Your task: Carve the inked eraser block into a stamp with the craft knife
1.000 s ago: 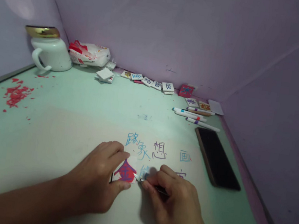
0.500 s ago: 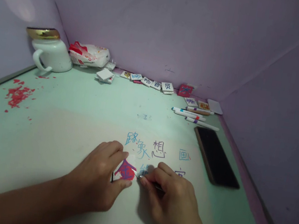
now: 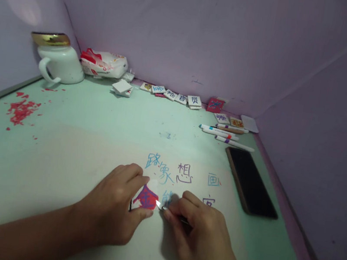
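At the tile [image 3: 149,198], knife [image 3: 159,206] crosswise, tip leftward

A smooth, pale green tabletop [image 3: 104,112] is stretching back to the wall. At its far left, a glossy white mug with a gold top [image 3: 63,66] is standing beside a soft, white-and-red plastic packet [image 3: 106,65]. Small red flakes [image 3: 21,110] are lying scattered in front of the mug. Along the back, plain white square tiles [image 3: 122,86] are sitting stacked, and square tiles bearing coloured characters [image 3: 194,101] are lining the edge. Slim white markers with coloured bands [image 3: 235,144] are lying near a black, rectangular phone [image 3: 252,184]. Blue and purple handwritten characters [image 3: 184,173] are marking the nearer surface.
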A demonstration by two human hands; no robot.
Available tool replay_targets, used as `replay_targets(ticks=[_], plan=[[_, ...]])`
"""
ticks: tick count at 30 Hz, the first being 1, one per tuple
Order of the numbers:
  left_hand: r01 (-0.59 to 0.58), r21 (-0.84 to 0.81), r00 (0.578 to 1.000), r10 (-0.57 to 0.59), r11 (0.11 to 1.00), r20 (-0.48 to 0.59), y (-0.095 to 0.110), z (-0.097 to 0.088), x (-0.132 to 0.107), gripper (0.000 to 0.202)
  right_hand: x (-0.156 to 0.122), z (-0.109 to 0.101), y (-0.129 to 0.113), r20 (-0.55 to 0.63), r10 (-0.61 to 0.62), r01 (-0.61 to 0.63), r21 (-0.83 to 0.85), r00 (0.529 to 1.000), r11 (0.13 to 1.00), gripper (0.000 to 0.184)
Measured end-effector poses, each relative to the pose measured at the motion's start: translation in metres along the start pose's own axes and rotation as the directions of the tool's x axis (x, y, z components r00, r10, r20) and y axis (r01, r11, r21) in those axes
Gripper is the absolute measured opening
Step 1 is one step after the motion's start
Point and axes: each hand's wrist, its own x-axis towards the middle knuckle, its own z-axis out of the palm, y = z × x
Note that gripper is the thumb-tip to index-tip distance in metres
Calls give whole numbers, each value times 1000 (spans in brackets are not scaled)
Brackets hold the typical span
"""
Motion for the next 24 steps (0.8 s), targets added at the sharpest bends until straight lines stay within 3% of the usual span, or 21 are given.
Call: replay_targets(ticks=[6,14,18,24], plan=[[-7,-12,1000,7,1000,2,0,-1,0,21,-2,1,-1,12,45,-45,30,999,999,24],[-13,-33,1000,14,999,11,-1,-1,1,18,-6,15,-5,-75,187,-183,56,980,982,21],[-13,-35,1000,13,999,7,0,-1,2,14,-6,17,-6,-97,185,-183,25,978,983,22],[3,-11,1000,-2,1000,10,1,-1,3,12,-4,8,-6,-38,114,-112,36,993,993,23]])
